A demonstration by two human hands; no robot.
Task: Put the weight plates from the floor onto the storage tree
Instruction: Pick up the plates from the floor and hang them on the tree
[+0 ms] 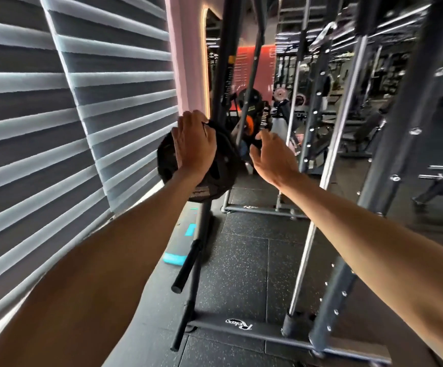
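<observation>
While the left grip (194, 144) lies flat on the face of the black plate (221, 178), fingers straight and together and pointing up, it presses rather than clasps. The plate stands on edge just left of the frame's centre, up against the dark post of the tree (221, 75). The hand hides the plate's middle, so I cannot tell how it sits on its peg. The right grip (270, 154) hangs in the air just right of the plate, apart from it, fingers spread and loosely bent, holding nothing.

Below the plate, a black peg (188, 266) sticks out of the post toward the lower left. The tree's base bar (241, 328), marked with a white logo, lies across the speckled rubber floor (241, 260) at the bottom of the frame. A teal pad (172, 258) lies on the floor left of the peg. Striped blinds (56, 128) fill the left side. A grey rack (400, 128) with chrome rails rises on the right, and blurred gym machines show behind it.
</observation>
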